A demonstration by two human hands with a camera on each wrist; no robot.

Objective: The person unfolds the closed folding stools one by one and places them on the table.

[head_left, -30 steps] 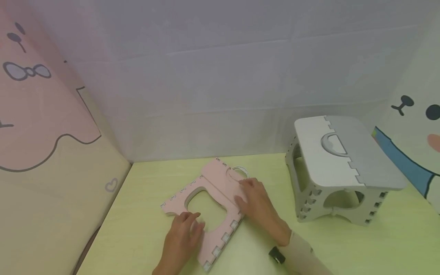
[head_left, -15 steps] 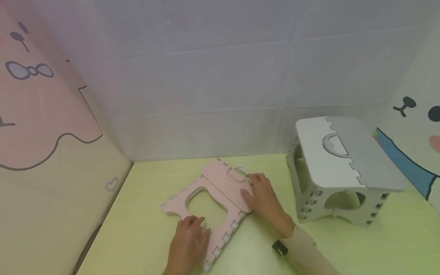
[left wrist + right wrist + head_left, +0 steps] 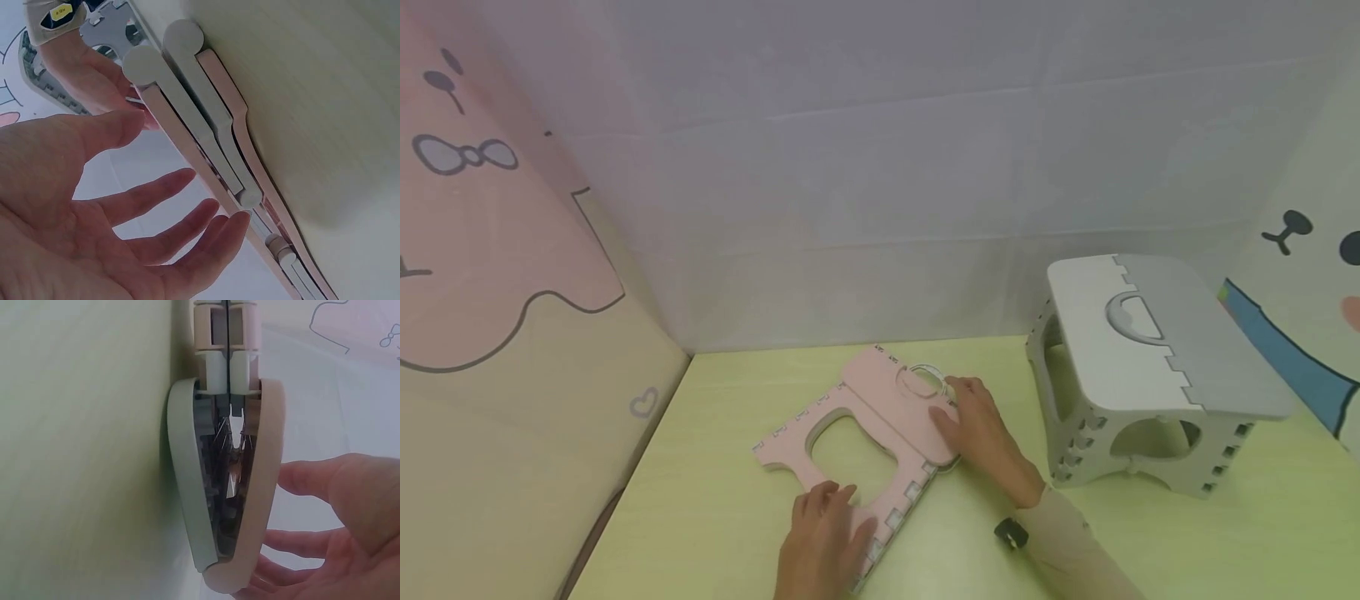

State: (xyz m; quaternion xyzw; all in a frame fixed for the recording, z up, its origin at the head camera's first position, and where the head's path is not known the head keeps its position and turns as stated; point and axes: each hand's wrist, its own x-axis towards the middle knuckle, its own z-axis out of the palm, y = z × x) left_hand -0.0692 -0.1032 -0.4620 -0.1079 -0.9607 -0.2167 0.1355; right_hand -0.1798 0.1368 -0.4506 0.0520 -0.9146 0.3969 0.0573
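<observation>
A pink folding step stool [image 3: 827, 429] lies folded flat on the table, its legs frame with a large opening towards the left. My left hand [image 3: 820, 542] is over the stool's near side, fingers spread and relaxed. In the left wrist view those fingertips are right at the stool's upper pink face. My right hand [image 3: 988, 433] is at the stool's right end, thumb touching the pink seat panel and fingers reaching along its edge near the white handle loop [image 3: 931, 372]. In the right wrist view, some right fingertips are hidden behind the panel end.
A white and grey folding step stool [image 3: 1108, 333] stands unfolded on the right of the yellow-green table [image 3: 700, 500]. A pale sheet wall [image 3: 850, 208] rises behind, with cartoon-printed panels [image 3: 497, 333] at both sides.
My right hand has slid a little to the right, from the seat panel's top to its edge. My left hand has shifted slightly right and nearer. The stool lies nearly as before.
</observation>
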